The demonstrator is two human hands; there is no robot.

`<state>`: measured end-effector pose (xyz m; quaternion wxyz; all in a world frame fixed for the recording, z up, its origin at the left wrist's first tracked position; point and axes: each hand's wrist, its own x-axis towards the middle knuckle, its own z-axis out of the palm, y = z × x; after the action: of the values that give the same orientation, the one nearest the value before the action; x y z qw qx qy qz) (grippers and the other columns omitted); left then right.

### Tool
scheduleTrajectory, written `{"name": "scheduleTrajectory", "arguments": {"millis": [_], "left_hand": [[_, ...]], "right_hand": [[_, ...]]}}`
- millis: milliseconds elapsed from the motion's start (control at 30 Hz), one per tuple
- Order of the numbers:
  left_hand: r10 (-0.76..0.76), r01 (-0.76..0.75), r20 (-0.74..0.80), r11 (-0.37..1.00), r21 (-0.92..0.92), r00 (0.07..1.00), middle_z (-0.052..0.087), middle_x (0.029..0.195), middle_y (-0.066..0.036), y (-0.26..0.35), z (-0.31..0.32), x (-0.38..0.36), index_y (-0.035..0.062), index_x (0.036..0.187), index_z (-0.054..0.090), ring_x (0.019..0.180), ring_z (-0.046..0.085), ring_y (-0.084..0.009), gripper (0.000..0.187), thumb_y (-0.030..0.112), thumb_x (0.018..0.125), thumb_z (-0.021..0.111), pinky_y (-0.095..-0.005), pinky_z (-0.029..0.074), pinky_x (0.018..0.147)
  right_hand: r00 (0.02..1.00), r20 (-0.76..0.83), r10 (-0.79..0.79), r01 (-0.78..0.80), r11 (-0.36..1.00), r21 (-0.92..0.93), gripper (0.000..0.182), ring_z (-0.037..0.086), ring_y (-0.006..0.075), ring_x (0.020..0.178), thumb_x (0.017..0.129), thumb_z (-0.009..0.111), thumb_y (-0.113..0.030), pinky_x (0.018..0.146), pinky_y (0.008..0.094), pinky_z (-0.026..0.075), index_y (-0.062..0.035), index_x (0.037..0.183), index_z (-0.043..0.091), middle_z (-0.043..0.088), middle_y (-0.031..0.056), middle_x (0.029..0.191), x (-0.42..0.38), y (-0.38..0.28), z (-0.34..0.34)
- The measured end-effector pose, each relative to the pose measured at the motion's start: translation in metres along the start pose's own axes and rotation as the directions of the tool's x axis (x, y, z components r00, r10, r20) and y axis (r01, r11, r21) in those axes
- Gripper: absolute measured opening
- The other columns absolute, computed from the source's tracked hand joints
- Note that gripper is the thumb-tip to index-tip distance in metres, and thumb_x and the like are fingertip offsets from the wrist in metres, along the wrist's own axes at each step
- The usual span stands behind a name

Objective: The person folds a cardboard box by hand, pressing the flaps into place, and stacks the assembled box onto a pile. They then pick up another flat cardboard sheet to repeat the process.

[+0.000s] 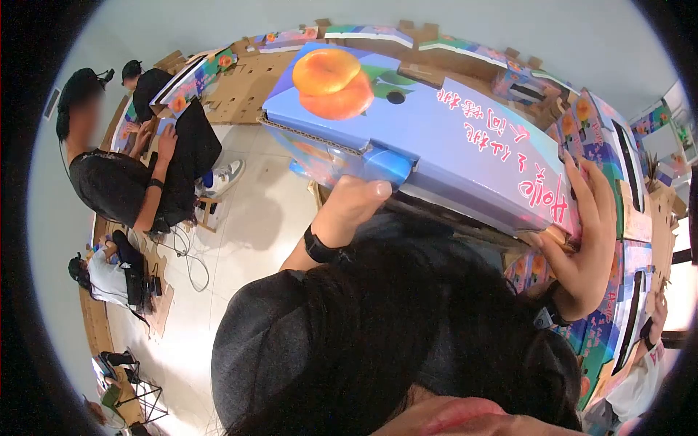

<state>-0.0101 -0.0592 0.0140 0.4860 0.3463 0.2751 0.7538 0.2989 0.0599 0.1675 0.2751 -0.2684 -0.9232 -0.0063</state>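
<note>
A printed cardboard fruit box [451, 149] is held up in front of my chest, with its lid down and slightly tilted. Its purple-blue top carries a peach picture and red-and-white lettering. My left hand [350, 207] is closed on the near side, the thumb against a blue curled flap [389, 167] and the other fingers out of sight below. At the right end, my right hand [587, 236] grips the corner, fingers over the edge and thumb on the near side.
Flat cardboard sheets [243, 91] and printed box blanks [371, 33] line the wall. Printed boxes [629, 247] are stacked close on my right, beside another person's hand [658, 320]. Seated people [116, 182] work at the left. A cable [190, 258] lies on the floor.
</note>
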Motion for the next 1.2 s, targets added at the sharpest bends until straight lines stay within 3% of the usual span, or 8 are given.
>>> {"name": "scheduleTrajectory", "arguments": {"millis": [500, 800, 900, 1000, 1033, 1133, 1167, 1200], "left_hand": [[0.045, -0.045, 0.021, 0.999, 0.002, 0.999, 0.051, 0.146, -0.006, -0.008, 0.0, 0.006, 0.0095, 0.147, 0.042, 0.136, 0.046, -0.0296, 0.08, 0.042, 0.084, 0.08, -0.0526, 0.034, 0.114], [0.028, -0.035, -0.23, 0.999, -0.025, 0.973, 0.043, 0.152, -0.015, 0.01, 0.044, 0.022, 0.0021, 0.151, 0.034, 0.14, 0.043, -0.0336, 0.093, 0.075, 0.093, 0.04, -0.0503, 0.037, 0.113], [0.078, -0.07, -0.206, 0.996, 0.046, 0.975, 0.049, 0.146, -0.021, 0.009, 0.044, 0.024, -0.0028, 0.149, 0.035, 0.131, 0.052, -0.0355, 0.097, 0.077, 0.094, 0.031, -0.0496, 0.042, 0.108], [-0.101, 0.095, 0.027, 0.979, 0.18, 0.995, 0.058, 0.135, -0.024, 0.02, 0.027, 0.022, -0.0056, 0.147, 0.037, 0.119, 0.062, -0.0361, 0.096, 0.075, 0.096, 0.024, -0.0483, 0.046, 0.103], [-0.173, 0.143, 0.047, 0.915, 0.376, 0.984, 0.066, 0.122, -0.024, 0.025, 0.034, 0.019, -0.0054, 0.144, 0.042, 0.108, 0.067, -0.0336, 0.09, 0.07, 0.1, 0.02, -0.0442, 0.049, 0.098], [-0.28, 0.161, 0.163, 0.843, 0.513, 0.946, 0.069, 0.116, -0.022, 0.02, 0.033, 0.013, -0.0048, 0.138, 0.051, 0.102, 0.069, -0.0296, 0.085, 0.066, 0.102, 0.02, -0.0386, 0.051, 0.092], [-0.234, 0.051, 0.261, 0.827, 0.56, 0.937, 0.072, 0.111, -0.018, 0.021, 0.037, 0.012, -0.0038, 0.129, 0.061, 0.095, 0.07, -0.0262, 0.077, 0.061, 0.104, 0.028, -0.0342, 0.052, 0.087], [-0.175, -0.013, 0.284, 0.83, 0.557, 0.943, 0.073, 0.109, -0.014, 0.015, 0.036, 0.011, 0.0001, 0.117, 0.068, 0.091, 0.07, -0.0254, 0.054, 0.049, 0.1, 0.052, -0.0347, 0.052, 0.083]], "right_hand": [[1.0, -0.016, 0.005, -0.006, 1.0, -0.023, 0.086, 0.052, 0.0419, 0.126, 0.064, 0.083, -0.036, 0.106, 0.0474, 0.039, -0.0089, 0.141, 0.058, 0.053, 0.0223, 0.14, 0.0, -0.006, 0.002], [0.994, -0.101, -0.038, 0.035, 0.999, -0.028, 0.073, 0.058, 0.0383, 0.121, 0.069, 0.085, -0.029, 0.102, 0.0446, 0.046, -0.0073, 0.135, 0.062, 0.059, 0.0198, 0.134, 0.019, 0.0, 0.011], [0.993, -0.117, -0.031, 0.03, 0.999, -0.011, 0.071, 0.06, 0.0379, 0.121, 0.07, 0.085, -0.029, 0.102, 0.0434, 0.046, -0.0062, 0.133, 0.063, 0.061, 0.0203, 0.133, 0.026, 0.009, 0.014], [0.992, -0.121, -0.033, 0.039, 0.998, 0.051, 0.068, 0.06, 0.0379, 0.121, 0.071, 0.085, -0.028, 0.104, 0.0424, 0.046, -0.0043, 0.131, 0.064, 0.063, 0.0212, 0.132, 0.036, 0.021, 0.015], [0.992, -0.122, -0.033, 0.042, 0.997, 0.069, 0.067, 0.06, 0.0381, 0.121, 0.072, 0.085, -0.029, 0.104, 0.0422, 0.046, -0.0036, 0.13, 0.064, 0.063, 0.0216, 0.131, 0.037, 0.026, 0.018], [0.991, -0.131, 0.01, 0.002, 0.996, 0.087, 0.061, 0.064, 0.0361, 0.116, 0.074, 0.085, -0.031, 0.1, 0.0401, 0.048, -0.0009, 0.124, 0.067, 0.067, 0.0206, 0.124, 0.046, 0.032, 0.021], [0.992, -0.128, 0.021, -0.01, 0.996, 0.09, 0.06, 0.065, 0.0356, 0.114, 0.074, 0.085, -0.032, 0.099, 0.0397, 0.049, -0.0008, 0.122, 0.067, 0.068, 0.0203, 0.122, 0.051, 0.035, 0.022], [0.992, -0.125, 0.034, -0.023, 0.995, 0.093, 0.06, 0.066, 0.0351, 0.112, 0.074, 0.085, -0.033, 0.098, 0.0393, 0.049, -0.0006, 0.121, 0.068, 0.069, 0.02, 0.121, 0.056, 0.038, 0.023]]}}
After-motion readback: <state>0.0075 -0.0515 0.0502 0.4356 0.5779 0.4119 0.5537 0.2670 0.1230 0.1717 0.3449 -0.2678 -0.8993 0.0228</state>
